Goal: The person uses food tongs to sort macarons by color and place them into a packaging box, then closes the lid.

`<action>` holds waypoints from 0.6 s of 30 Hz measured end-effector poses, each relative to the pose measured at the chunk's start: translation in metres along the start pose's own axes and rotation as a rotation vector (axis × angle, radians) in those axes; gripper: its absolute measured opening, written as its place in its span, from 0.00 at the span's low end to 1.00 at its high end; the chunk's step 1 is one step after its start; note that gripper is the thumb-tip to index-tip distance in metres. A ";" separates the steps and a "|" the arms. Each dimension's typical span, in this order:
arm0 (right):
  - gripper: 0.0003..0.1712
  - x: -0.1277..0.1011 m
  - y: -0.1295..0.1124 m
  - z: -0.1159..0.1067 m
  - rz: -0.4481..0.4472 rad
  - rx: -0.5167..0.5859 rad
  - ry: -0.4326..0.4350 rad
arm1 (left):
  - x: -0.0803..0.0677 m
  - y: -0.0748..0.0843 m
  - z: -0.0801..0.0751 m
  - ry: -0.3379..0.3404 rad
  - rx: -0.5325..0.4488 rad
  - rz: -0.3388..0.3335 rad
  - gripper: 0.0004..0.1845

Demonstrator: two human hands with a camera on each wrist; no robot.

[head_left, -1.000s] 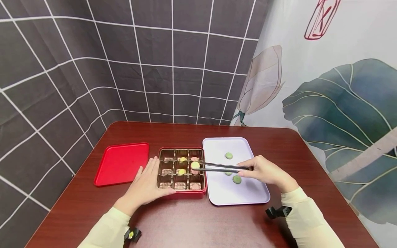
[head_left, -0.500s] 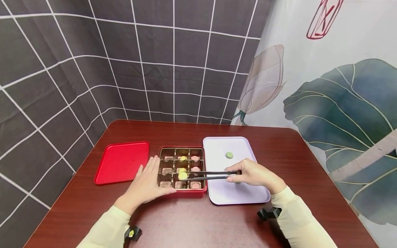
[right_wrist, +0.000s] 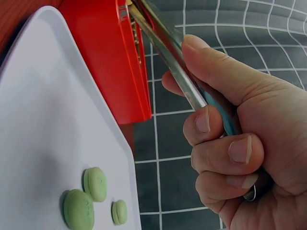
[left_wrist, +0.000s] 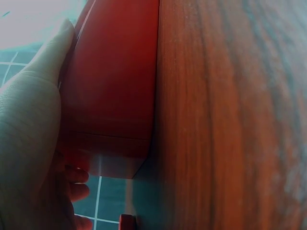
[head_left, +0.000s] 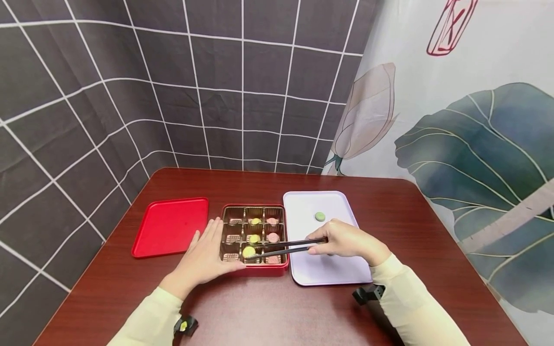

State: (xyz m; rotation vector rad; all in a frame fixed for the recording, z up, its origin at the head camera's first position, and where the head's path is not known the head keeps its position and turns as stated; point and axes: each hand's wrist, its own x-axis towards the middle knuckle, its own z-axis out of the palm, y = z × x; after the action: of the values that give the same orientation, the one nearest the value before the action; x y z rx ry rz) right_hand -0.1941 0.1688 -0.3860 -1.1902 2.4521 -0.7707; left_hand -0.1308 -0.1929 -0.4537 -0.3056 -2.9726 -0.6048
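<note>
My right hand (head_left: 348,242) grips a pair of metal tongs (head_left: 298,246) that reach left across the box. At their tips, a yellow macaron (head_left: 248,252) sits in or just over the front middle compartment of the red box (head_left: 266,271). Two more yellow macarons stand behind it in the middle column, including one in the centre (head_left: 254,239). Pink macarons fill the right column, the middle one (head_left: 273,238) showing best. My left hand (head_left: 203,257) rests against the box's left side, fingers straight, thumb (left_wrist: 50,55) along the front rim.
Right of the box lies a white tray (head_left: 311,276) holding green macarons (right_wrist: 79,210), partly hidden by my right hand in the head view. On the left is a red lid (head_left: 170,228). Curtains hang behind the brown table (head_left: 242,307).
The right hand has carried the yellow macaron in the tongs leftward and toward me, from over the right column to the front middle compartment. The left hand has stayed against the box.
</note>
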 end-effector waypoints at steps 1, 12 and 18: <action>0.10 0.001 -0.001 0.000 0.002 -0.003 -0.006 | 0.000 0.000 0.000 0.001 0.001 0.001 0.69; 0.07 0.007 -0.012 -0.004 0.039 -0.042 -0.045 | -0.001 0.001 0.000 -0.009 -0.010 -0.002 0.68; 0.07 0.010 -0.020 -0.009 0.060 -0.090 -0.061 | 0.000 0.000 0.000 -0.006 -0.002 -0.002 0.70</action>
State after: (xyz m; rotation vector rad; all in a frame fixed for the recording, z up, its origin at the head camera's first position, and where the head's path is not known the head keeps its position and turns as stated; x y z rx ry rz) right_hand -0.1915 0.1537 -0.3674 -1.1479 2.4832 -0.6049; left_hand -0.1304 -0.1931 -0.4543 -0.3044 -2.9787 -0.6075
